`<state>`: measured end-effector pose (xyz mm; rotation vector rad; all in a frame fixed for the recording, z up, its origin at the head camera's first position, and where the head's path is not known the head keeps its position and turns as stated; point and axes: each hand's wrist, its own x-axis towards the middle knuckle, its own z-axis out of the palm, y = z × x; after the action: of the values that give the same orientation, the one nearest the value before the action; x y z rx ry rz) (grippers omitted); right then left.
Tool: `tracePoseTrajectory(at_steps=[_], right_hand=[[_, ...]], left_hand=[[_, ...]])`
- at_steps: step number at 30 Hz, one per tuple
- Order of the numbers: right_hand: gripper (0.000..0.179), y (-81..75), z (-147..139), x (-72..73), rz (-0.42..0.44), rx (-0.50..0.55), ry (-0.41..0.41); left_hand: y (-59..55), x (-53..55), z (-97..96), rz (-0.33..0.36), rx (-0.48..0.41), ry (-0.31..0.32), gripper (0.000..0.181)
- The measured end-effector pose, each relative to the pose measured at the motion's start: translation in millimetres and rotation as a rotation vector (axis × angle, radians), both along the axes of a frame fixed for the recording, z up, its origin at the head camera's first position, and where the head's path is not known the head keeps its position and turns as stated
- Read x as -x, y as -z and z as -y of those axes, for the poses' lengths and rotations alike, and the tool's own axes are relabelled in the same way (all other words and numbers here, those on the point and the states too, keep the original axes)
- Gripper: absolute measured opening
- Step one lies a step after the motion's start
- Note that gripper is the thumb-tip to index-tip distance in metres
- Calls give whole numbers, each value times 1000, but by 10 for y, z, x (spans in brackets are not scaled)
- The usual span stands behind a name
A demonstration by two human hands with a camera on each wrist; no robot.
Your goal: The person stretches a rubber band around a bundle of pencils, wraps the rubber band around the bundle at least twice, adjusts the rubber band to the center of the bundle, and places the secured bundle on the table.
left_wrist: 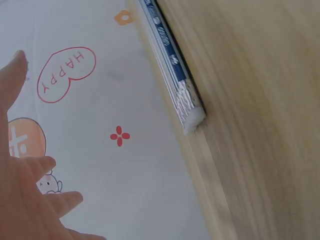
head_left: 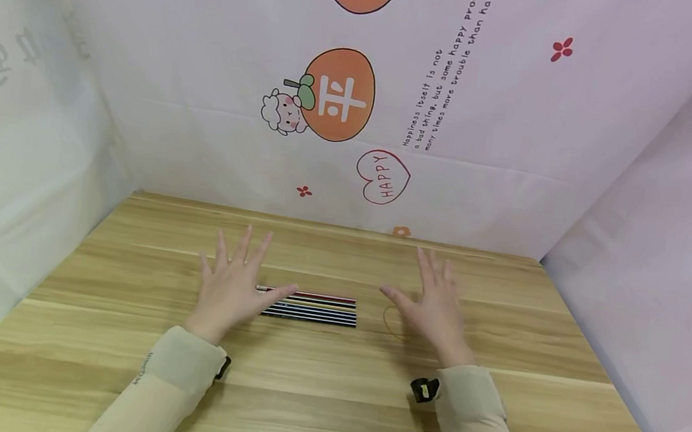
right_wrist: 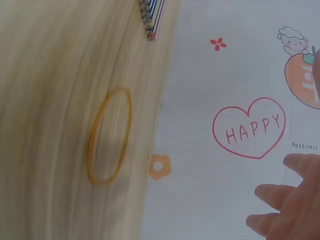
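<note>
Several pencils (head_left: 321, 309) lie side by side in a flat row on the wooden table; in the left wrist view their white eraser ends (left_wrist: 194, 119) with silvery ferrules show. My left hand (head_left: 233, 292) hovers with fingers spread near the eraser end, its thumb crossing in front of part of the row in the head view. To the right of the pencils, a thin yellow-orange rubber band (right_wrist: 110, 136) lies as a long loop on the table. Beside it my right hand (head_left: 437, 317) is held with its fingers spread, holding nothing.
The wooden table (head_left: 323, 400) ends at a white printed cloth (head_left: 485, 190) at the back. More white cloth hangs along the left side (head_left: 15, 168) and the right side (head_left: 668, 284). Each sleeve cuff has a dark strap piece (head_left: 425, 390) beside it.
</note>
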<state>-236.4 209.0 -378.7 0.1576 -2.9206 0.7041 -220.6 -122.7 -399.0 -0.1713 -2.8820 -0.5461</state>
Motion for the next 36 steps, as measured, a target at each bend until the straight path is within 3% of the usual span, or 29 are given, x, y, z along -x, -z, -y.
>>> tracePoseTrajectory(at_steps=[11, 16, 24, 31, 36], right_hand=[[94, 53, 85, -28, 132, 351, -30], [90, 95, 119, -18, 180, 435, -41], [79, 179, 153, 32, 206, 595, -130], [71, 268, 167, 83, 261, 678, -154], [69, 367, 198, 146, 333, 805, -177]], left_hand=[[0, -4, -30, 59, -133, 15, 103], [14, 0, -35, 69, -218, 22, 102], [88, 57, 6, 105, -311, 13, 97], [180, 124, 107, 235, -448, 30, 98], [215, 193, 170, 368, -672, 77, 90]])
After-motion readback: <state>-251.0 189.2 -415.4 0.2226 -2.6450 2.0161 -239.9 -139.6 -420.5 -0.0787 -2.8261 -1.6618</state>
